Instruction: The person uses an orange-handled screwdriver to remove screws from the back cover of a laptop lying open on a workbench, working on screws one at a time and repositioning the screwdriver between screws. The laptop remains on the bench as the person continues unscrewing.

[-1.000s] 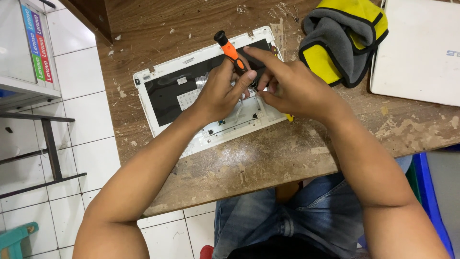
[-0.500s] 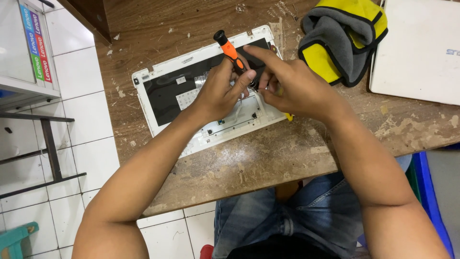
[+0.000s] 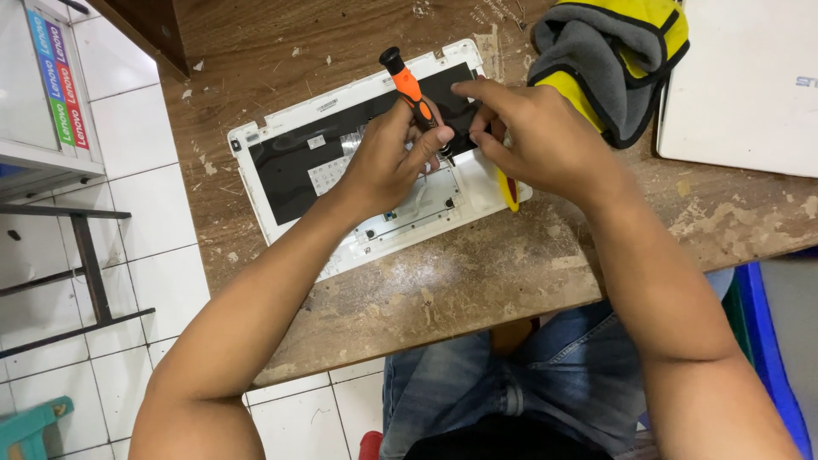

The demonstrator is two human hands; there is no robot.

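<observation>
The left hand [image 3: 388, 162] grips an orange-and-black screwdriver [image 3: 409, 89]. Its fingers are clamped around the lower shaft, and the handle rises up and to the left, tilted away from the person. The tip is hidden between the two hands, so its exact contact point cannot be told.

The right hand [image 3: 532, 136] sits just beside the left, over the same spot. Its fingers are drawn together near the screwdriver tip, pinched on something too small to identify. The index finger stretches left across the black panel.

Both hands work above an opened white laptop base [image 3: 281, 136], which lies at an angle on the wooden worktop [image 3: 477, 290]. The base shows a black inner panel [image 3: 290, 166] in its upper half and a white section with small fittings nearer the person. A yellow pry tool [image 3: 509, 192] lies at the right edge of the base, partly under the right hand.

A grey-and-yellow cloth [image 3: 609, 64] lies bunched on the worktop, just beyond the right hand. A white laptop lid [image 3: 750, 81] lies to its right. The worktop surface is worn and flaked. Below its front edge, the person's knees in blue jeans [image 3: 528, 392] are visible above a white tiled floor [image 3: 102, 315].
</observation>
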